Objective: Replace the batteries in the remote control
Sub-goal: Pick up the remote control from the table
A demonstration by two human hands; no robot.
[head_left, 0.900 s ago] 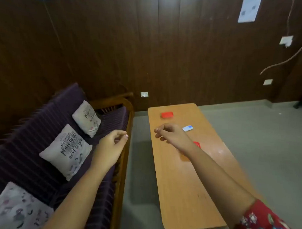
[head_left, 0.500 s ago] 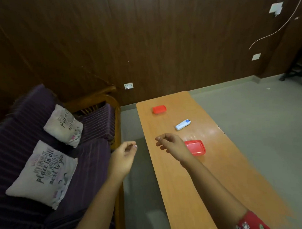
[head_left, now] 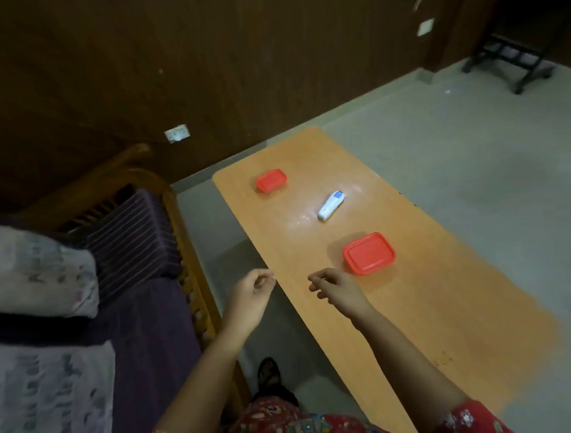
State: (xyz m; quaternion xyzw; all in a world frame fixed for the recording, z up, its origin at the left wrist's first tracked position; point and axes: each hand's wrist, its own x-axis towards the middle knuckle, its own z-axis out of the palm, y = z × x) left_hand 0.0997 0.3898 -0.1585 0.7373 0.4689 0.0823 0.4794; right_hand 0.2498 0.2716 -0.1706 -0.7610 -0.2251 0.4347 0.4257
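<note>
A white remote control [head_left: 331, 205] with a blue end lies on the long wooden table [head_left: 442, 308], between two red containers. A small red box [head_left: 271, 180] sits near the table's far end. A larger red lidded box [head_left: 369, 253] sits closer to me. My right hand [head_left: 335, 287] hovers over the table just in front of the larger box, fingers loosely curled, holding nothing. My left hand [head_left: 254, 293] hangs beyond the table's left edge, over the floor, fingers also loosely curled and empty.
A wooden-framed sofa [head_left: 169, 252] with purple striped cushions and several printed pillows [head_left: 43, 273] stands to the left, a narrow strip of floor between it and the table. A dark wood-panelled wall is behind. A black metal stand [head_left: 511, 59] is at far right.
The view has tilted down and come closer to the table. Both hands have dropped lower in view and nearer each other; the right hand has uncovered the larger red box.
</note>
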